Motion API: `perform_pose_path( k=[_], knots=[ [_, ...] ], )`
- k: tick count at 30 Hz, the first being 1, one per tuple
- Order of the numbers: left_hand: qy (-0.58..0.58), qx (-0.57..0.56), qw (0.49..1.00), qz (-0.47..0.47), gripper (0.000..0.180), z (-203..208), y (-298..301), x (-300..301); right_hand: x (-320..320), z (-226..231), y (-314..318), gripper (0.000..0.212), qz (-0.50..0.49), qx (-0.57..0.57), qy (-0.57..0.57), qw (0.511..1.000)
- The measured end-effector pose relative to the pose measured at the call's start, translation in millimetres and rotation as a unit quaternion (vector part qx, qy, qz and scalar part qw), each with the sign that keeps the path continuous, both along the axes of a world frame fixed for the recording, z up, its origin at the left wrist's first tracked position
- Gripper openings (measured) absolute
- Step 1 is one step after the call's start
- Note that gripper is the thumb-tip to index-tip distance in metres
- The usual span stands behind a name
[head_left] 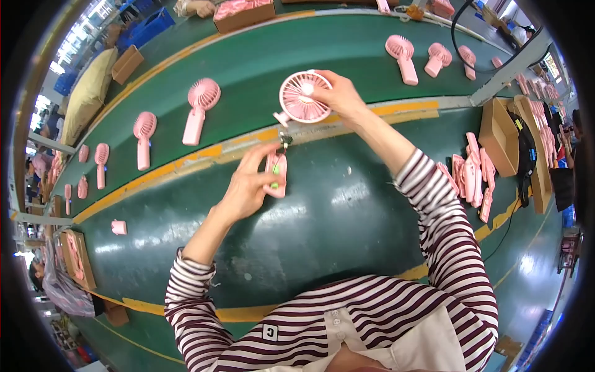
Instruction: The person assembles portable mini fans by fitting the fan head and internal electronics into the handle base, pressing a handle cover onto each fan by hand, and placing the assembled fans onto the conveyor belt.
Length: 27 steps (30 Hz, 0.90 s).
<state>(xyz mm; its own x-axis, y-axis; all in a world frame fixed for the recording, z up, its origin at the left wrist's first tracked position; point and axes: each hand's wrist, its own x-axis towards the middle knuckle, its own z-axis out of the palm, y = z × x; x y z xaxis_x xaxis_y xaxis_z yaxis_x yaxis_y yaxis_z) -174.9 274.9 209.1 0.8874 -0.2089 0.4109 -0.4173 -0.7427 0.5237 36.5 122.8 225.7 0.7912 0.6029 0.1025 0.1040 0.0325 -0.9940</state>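
Observation:
My right hand (339,96) grips the round pink fan head (306,106) by its right rim, over the edge between the bench and the green belt. Closed around the fan's pink handle shell (276,186) is my left hand (246,183), below and left of the head. A green part shows inside the shell. Between the two pieces sits a small dark circuit part (284,140), close to the fan head's neck; how it is joined is too small to tell.
Pink handheld fans (203,96) lie spaced along the green belt (248,68). A pile of pink handle shells (474,173) lies at right beside a cardboard box (499,136). One small pink piece (119,227) rests on the bench at left. A metal post (514,65) stands at upper right.

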Motion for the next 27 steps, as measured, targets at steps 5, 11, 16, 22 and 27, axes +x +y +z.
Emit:
perform_pose_path(
  k=[5, 11, 16, 22, 27],
  knots=[
    [0.056, -0.040, 0.997, 0.035, 0.042, -23.7, -24.3, -54.6, -53.0, -16.2, -66.5, 0.049, 0.053, 0.019, 0.110, 0.992],
    [0.127, 0.046, 0.955, 0.264, 0.055, -18.1, -72.9, -61.1, -85.9, -22.0, -87.6, 0.050, 0.020, 0.065, 0.133, 0.989],
    [0.167, -0.003, 0.951, 0.259, 0.031, -27.0, -91.8, -55.6, -99.3, -1.9, -88.0, 0.055, 0.003, 0.111, 0.131, 0.985],
    [0.371, -0.625, 0.677, 0.119, 0.030, -23.6, -86.9, -62.7, -112.9, 17.2, -100.2, 0.062, 0.036, 0.135, 0.116, 0.983],
    [0.338, -0.776, 0.530, 0.040, 0.038, -13.6, -88.4, -70.7, -123.1, 16.9, -107.0, 0.056, 0.087, 0.121, 0.144, 0.978]
  ],
)
